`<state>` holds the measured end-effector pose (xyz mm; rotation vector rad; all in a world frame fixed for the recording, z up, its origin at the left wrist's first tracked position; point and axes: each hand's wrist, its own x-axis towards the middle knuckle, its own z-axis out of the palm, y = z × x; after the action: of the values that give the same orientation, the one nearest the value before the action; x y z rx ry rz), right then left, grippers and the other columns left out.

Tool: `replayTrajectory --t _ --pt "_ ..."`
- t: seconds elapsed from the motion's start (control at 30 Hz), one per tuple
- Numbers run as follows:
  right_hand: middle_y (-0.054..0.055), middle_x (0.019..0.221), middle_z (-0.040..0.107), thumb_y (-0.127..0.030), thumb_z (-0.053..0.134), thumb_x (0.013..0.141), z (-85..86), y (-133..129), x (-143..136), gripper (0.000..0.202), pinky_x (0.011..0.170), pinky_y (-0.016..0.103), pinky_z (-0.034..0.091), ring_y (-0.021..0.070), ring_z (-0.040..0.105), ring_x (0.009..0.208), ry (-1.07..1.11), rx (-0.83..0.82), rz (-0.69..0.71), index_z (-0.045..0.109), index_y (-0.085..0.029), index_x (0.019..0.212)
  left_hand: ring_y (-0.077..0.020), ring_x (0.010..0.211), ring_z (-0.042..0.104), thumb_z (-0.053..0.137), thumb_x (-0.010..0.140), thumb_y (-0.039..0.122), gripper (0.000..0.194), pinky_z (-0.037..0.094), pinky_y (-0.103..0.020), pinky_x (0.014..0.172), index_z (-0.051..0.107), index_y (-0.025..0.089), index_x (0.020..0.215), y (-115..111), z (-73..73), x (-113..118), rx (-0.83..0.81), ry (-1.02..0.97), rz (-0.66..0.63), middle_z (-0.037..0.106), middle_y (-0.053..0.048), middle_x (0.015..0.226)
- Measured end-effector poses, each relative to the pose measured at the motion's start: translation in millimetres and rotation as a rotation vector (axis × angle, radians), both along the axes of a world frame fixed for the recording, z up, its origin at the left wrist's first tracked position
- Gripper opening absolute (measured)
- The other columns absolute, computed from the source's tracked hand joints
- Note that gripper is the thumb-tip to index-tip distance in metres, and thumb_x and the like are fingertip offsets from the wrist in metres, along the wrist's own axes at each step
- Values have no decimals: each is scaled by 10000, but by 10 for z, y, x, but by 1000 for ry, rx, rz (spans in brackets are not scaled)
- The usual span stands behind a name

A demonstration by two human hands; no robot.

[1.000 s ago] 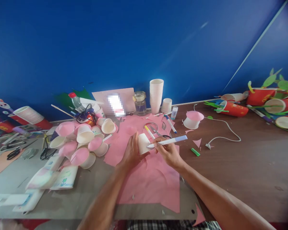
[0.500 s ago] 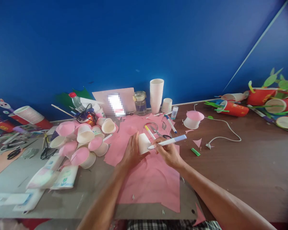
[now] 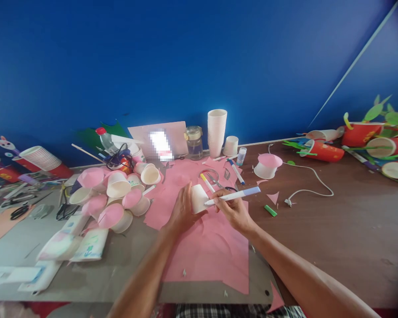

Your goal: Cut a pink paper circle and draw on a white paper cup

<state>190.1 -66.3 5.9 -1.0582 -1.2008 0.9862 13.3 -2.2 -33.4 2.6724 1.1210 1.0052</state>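
A white paper cup (image 3: 199, 199) is in my left hand (image 3: 182, 208), whose fingers wrap around its left side and underside. Pinched in my right hand (image 3: 232, 210) is a white marker (image 3: 242, 193) with a pale blue end pointing right. The marker's tip meets the right side of the cup, or is very close to it. Both hands are over pink paper sheets (image 3: 212, 256). Just beyond the cup lie a yellow-ended marker (image 3: 206, 182) and scissors (image 3: 215, 179), partly hidden by my right hand.
Pink-topped cups (image 3: 111, 216) crowd the left. A tall cup stack (image 3: 216, 132), a glass jar (image 3: 195, 143) and a glue stick (image 3: 241, 156) stand at the back. Rightward are a pink-topped cup (image 3: 268, 167), a green cap (image 3: 270, 210), a white cable (image 3: 313, 168) and red cups (image 3: 325, 151).
The marker in my right hand has shifted very slightly to the right. My left hand still holds the cup in the same place.
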Motion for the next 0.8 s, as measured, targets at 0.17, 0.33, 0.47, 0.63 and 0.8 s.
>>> replayTrajectory --t 0.17,0.33,0.47,0.63,0.8 --pt "-30 530 475 -416 601 806 13 -5 -9 245 499 246 361 119 433 520 5 5 6 560 -193 712 -346 1167 516 563 769 598 935 480 -458 940 157 79 1432 -2 1 -3 -2 12 0 482 -256 1272" --pt "-22 557 492 -391 589 816 26 -21 -14 225 496 248 357 122 449 528 -44 21 -2 570 -189 719 -335 1177 511 553 776 603 922 484 -456 936 128 123 1439 -14 19 -4 -23 17 5 471 -225 1286" --pt "-15 574 495 -349 558 834 32 -25 -17 200 523 258 384 134 481 557 -112 81 -23 562 -193 709 -335 1166 520 574 777 575 898 484 -441 939 166 108 1427 -20 29 -7 -25 25 8 476 -228 1282" --pt "-4 587 508 -333 518 854 22 -21 -15 198 545 265 405 146 511 593 -192 106 -31 551 -197 714 -343 1183 508 604 767 549 916 477 -451 943 159 99 1428 -18 30 -10 -18 25 -6 456 -248 1309" --pt "8 617 537 -326 514 856 -4 -18 -20 181 554 269 417 157 531 624 -187 109 -19 561 -195 740 -349 1188 507 593 764 569 924 476 -470 934 146 110 1430 -12 20 -9 -49 25 7 466 -244 1299"
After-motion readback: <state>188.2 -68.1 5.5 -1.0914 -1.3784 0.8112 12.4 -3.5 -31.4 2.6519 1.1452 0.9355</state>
